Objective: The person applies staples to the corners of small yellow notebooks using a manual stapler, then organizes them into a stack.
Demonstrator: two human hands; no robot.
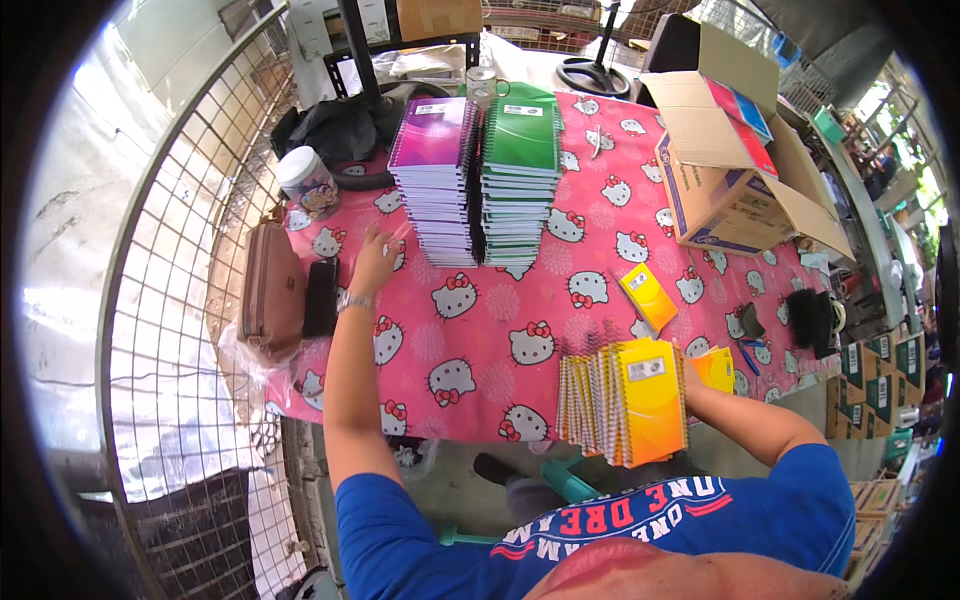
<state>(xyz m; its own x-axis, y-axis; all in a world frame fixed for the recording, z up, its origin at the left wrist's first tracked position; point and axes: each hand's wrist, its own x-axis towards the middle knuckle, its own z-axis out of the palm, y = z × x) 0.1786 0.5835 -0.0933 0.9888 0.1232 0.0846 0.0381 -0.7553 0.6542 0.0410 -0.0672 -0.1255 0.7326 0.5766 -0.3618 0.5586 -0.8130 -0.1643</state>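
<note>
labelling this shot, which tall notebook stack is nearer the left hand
The purple stack: the left hand is beside its lower left side, while the green stack stands to its right, farther from that hand.

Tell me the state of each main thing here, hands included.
Brown cardboard box: flaps open
Clear cylindrical jar: white lid on
Purple spiral notebooks: closed, stacked
Green spiral notebooks: closed, stacked
Yellow spiral notebooks: closed, fanned
Left hand: beside purple notebooks
Right hand: mostly hidden behind yellow notebooks

I record notebooks (652,400) at the table (480,300) edge nearest; stacks (437,195) behind, leftward; bag (272,290) far left; carton (725,205) right.
</note>
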